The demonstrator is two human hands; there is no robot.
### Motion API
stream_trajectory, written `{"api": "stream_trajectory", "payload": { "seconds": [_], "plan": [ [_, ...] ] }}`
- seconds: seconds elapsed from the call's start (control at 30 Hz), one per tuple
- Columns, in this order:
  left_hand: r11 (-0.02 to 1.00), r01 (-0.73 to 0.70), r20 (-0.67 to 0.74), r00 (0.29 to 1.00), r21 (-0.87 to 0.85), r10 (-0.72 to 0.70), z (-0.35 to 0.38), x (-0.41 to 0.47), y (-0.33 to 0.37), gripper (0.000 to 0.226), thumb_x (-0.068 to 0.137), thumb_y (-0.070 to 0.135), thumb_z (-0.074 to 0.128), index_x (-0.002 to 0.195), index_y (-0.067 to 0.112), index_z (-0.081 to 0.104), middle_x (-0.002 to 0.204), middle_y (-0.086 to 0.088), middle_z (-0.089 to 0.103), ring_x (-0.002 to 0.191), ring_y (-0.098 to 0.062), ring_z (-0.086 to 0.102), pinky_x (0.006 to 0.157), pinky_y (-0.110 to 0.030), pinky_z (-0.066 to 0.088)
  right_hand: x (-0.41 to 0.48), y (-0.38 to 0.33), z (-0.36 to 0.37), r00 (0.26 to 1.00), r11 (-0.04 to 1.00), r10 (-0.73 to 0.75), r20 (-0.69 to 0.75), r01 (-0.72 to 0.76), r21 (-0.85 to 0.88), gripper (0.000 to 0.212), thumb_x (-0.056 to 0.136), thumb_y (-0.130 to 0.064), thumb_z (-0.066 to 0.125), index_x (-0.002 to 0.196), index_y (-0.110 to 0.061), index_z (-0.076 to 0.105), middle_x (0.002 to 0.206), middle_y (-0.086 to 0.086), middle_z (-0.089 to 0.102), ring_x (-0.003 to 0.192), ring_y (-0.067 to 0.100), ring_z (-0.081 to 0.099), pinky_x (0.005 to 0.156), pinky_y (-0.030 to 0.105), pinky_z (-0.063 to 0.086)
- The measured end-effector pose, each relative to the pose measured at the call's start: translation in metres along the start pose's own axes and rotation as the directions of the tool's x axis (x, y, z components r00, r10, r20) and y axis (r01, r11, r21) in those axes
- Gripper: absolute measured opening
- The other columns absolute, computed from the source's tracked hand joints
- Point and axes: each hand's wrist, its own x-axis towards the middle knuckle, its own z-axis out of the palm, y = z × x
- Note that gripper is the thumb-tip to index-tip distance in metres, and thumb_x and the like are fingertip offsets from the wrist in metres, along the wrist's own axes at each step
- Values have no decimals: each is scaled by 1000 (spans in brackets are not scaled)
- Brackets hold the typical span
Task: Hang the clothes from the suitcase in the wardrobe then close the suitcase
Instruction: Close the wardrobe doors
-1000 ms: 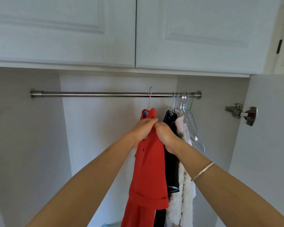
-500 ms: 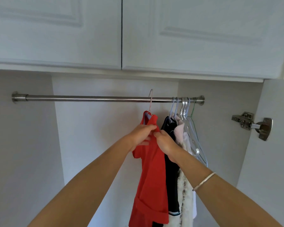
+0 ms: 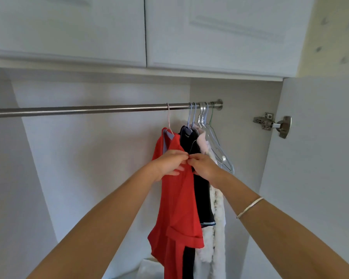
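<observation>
Slipped lower than a moment ago, left hand (image 3: 167, 164) and right hand (image 3: 205, 168) meet fingertip to fingertip, pinching the red short-sleeved shirt (image 3: 177, 208) hanging from the steel wardrobe rail (image 3: 89, 109); its hem is cut off.

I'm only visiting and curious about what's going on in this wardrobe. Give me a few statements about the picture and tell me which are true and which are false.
1. The red garment hangs from a hanger hooked over the rail. True.
2. The red garment hangs to the right of the black garment. False: it hangs to the left of it.
3. The left hand and the right hand both pinch the red garment near its top. True.
4. The bracelet is on the left wrist. False: it is on the right wrist.
5. Every hanger on the rail carries clothing. False: bare hangers hang at the rail's right end.
</observation>
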Motion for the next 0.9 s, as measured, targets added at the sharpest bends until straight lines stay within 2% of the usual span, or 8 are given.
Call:
{"api": "stream_trajectory", "payload": {
  "seconds": [0.07,0.13,0.3,0.5,0.6,0.67,0.83,0.9],
  "plan": [
    [1000,-18,26,1000,-2,18,13,-5,6,35,94,32,54,126,18,58,112,0,60,104,-18,61,90,-32,52,-20,5,-12,997,1000,-4,-82,3,-15,29,94,-5,44,114,1,64,102,24,63,95,38,58,90,44,47],
    [999,-37,35,999,16,37,36,-9,11,29,94,30,55,119,19,61,106,2,58,104,-18,58,88,-32,50,-43,15,-29,982,999,36,-185,-36,3,32,94,-8,47,123,-6,62,107,15,64,96,27,61,96,41,48],
    [990,-127,38,991,62,125,117,-25,31,14,91,22,53,95,12,62,88,-6,56,83,-23,51,76,-29,42,-115,49,-86,871,993,106,-480,-71,90,30,92,-5,45,113,-8,66,98,8,65,85,18,61,81,29,50],
    [946,-323,257,914,-12,315,233,-67,68,10,83,27,57,82,18,61,72,-5,53,76,-23,50,71,-30,40,-222,83,-162,457,992,123,-881,-70,102,29,88,-4,41,92,-14,68,79,0,64,67,14,57,61,23,47],
    [904,-422,325,847,-72,421,280,-90,85,22,90,19,52,105,20,67,106,-1,63,99,-21,58,82,-27,42,-264,93,-195,210,995,71,-975,-85,54,22,87,-8,44,87,-18,64,72,-5,61,62,12,54,60,30,46],
    [882,-466,348,817,-72,460,308,-105,99,31,91,18,50,118,20,63,123,-1,59,112,-20,57,85,-25,41,-287,103,-221,123,993,49,-991,-116,34,19,87,-11,44,85,-19,61,73,-5,60,63,14,54,63,34,48],
    [857,-513,263,821,-54,508,368,-122,131,42,92,18,51,134,18,48,140,-4,40,112,-19,51,91,-24,41,-327,136,-288,145,985,38,-989,-169,13,25,88,-10,46,111,-17,54,112,-3,49,89,15,54,74,33,44],
    [870,-492,185,853,-27,488,392,-131,137,45,92,20,51,136,18,41,139,-6,30,105,-21,50,84,-23,39,-337,149,-316,250,992,94,-964,-105,69,38,88,-9,48,126,-17,46,122,-2,45,104,17,52,83,34,45]
  ]
}}
